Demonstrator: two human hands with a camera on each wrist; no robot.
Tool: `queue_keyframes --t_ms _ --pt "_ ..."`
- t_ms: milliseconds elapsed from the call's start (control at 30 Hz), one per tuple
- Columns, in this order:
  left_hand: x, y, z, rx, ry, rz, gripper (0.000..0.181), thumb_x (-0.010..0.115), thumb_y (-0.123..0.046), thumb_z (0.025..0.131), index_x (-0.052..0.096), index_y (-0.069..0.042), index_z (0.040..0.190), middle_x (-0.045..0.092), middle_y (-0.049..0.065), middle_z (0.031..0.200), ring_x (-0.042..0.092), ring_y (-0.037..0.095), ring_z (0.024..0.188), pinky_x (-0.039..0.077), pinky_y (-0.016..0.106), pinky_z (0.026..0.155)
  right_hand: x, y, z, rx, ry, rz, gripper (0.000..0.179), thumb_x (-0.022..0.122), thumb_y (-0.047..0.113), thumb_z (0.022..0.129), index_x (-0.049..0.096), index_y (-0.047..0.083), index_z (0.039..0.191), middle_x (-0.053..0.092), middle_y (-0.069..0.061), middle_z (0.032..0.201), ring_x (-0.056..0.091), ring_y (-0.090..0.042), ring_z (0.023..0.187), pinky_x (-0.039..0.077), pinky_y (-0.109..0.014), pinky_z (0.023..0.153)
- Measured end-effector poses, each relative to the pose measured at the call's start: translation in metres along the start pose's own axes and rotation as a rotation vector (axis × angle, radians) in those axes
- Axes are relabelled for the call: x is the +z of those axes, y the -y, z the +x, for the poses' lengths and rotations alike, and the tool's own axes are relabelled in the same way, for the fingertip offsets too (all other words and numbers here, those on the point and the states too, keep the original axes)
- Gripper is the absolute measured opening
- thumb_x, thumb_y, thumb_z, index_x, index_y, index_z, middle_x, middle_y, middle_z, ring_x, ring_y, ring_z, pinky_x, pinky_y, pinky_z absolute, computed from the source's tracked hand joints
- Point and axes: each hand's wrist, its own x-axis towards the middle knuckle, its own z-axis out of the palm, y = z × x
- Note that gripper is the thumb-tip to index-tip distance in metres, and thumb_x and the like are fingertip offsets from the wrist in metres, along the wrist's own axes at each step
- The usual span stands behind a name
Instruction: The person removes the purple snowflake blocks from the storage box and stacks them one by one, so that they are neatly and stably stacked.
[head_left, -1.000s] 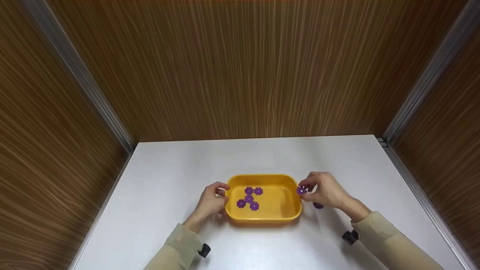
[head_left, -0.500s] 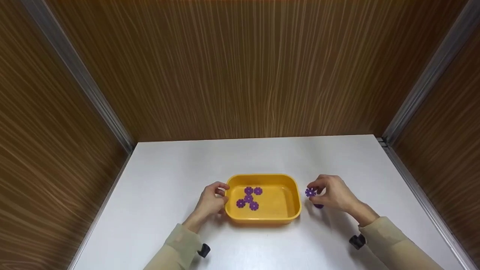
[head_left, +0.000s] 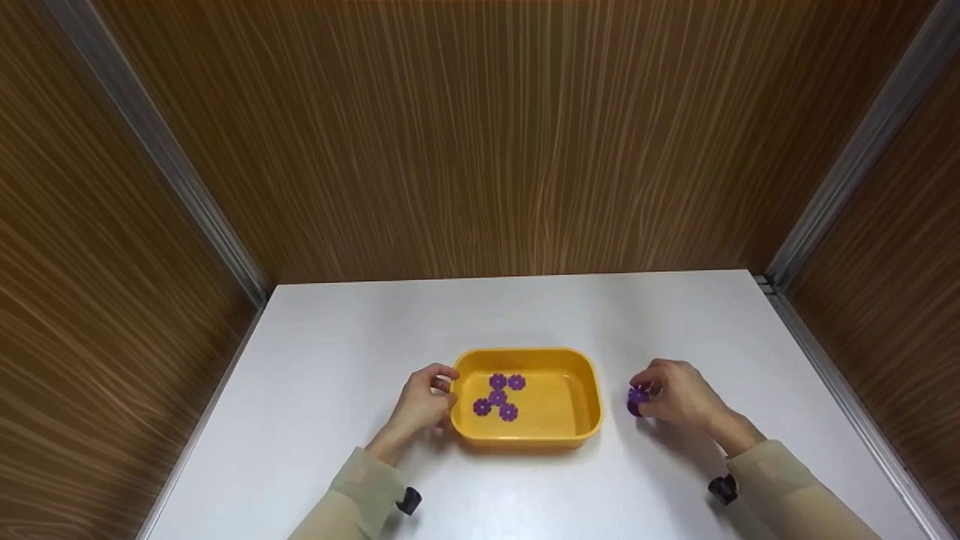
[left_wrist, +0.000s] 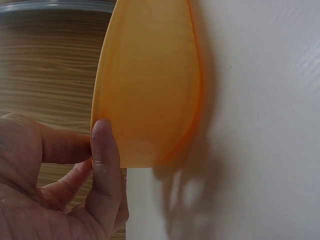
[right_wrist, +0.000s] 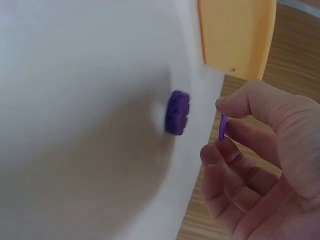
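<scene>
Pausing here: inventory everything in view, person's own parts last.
Smooth flat tabletop: one, white, lower view.
Rounded rectangular plastic-looking tray: one, yellow, mid-tabletop.
Thin flower-shaped discs: five, purple, tray's left half.
Held disc: one, purple, right of tray.
Ridged stubby piece: one, purple, on tabletop right of tray.
Flat wood-grain panels: three, brown, back and sides.
Metal-looking strips: count unclear, grey, along panel corners.
Fabric sleeves: two, beige, lower view.
Small wrist devices: two, black, beside sleeves.
Left grip: one bare hand, tray's left rim.
Right grip: one bare hand, pinching held disc.
</scene>
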Motion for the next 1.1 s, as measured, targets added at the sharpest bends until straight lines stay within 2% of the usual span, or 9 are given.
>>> queue_keyframes --t_ms 300,700,967,1100 --pt "-0.0009 -0.0005 0.0004 -0.013 0.012 -0.014 0.041 0.068 0.004 0.094 0.068 -0.003 0.134 0.059 0.008 0.109 0.058 0.014 0.069 0.060 0.024 0.057 0.0039 -0.0088 -0.0029 0.050 0.055 0.032 0.036 0.097 0.007 0.079 0.087 0.002 0.112 0.077 -0.004 0.096 0.069 -0.014 0.085 0.062 -0.021 0.076" --pt "-0.0015 0.0017 0.0000 0.038 0.015 -0.028 0.043 0.066 0.007 0.090 0.068 0.002 0.132 0.056 0.006 0.104 0.053 0.011 0.064 0.059 0.023 0.054 0.0053 -0.0062 -0.0021 0.104 0.123 0.062 0.043 0.098 0.004 0.073 0.087 0.005 0.114 0.076 -0.003 0.099 0.066 -0.016 0.088 0.062 -0.020 0.079" --pt "-0.0010 0.0005 0.0001 0.014 0.005 -0.008 0.041 0.067 0.006 0.092 0.069 -0.001 0.132 0.057 0.006 0.105 0.057 0.013 0.069 0.060 0.024 0.055 0.0062 -0.0067 -0.0011 0.124 0.132 0.070 0.043 0.098 0.004 0.074 0.086 0.006 0.115 0.076 -0.004 0.100 0.067 -0.016 0.088 0.063 -0.022 0.080" --pt "-0.0004 0.0003 0.0001 0.007 0.008 -0.014 0.040 0.067 0.006 0.093 0.069 -0.001 0.132 0.057 0.006 0.105 0.056 0.013 0.067 0.058 0.023 0.054 0.0076 -0.0075 -0.0004 0.132 0.138 0.062 0.042 0.098 0.004 0.074 0.087 0.006 0.114 0.077 -0.004 0.101 0.067 -0.016 0.089 0.067 -0.029 0.084"
